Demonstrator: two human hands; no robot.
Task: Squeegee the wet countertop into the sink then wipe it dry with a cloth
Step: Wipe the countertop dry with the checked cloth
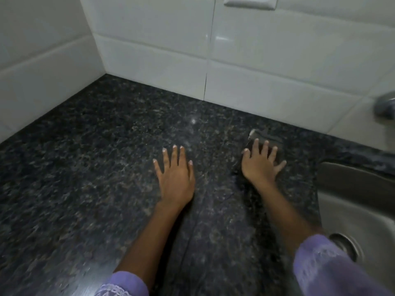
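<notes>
Head view of a dark speckled granite tabletop (89,171) meeting white glossy wall tiles (267,67) at a corner. A dark grey folded cloth (266,138) lies on the tabletop near the rear wall, left of the stainless steel sink (350,201). The right hand (261,164) rests palm down on the cloth, fingers spread wide and pressing flat rather than gripping; the fingertips reach over its near half, while its far edge and a pale corner show beyond them. The left hand (176,177) lies flat on the bare tabletop beside it, apart from the cloth, palm down, fingers extended and slightly splayed, holding nothing. Both forearms extend forward from the lower edge, each with a lilac lace-trimmed sleeve (322,268) pushed back from the wrist. The round metal sink drain (347,245) shows just beside the right sleeve. A blurred metal tap (384,106) projects at the right edge.
</notes>
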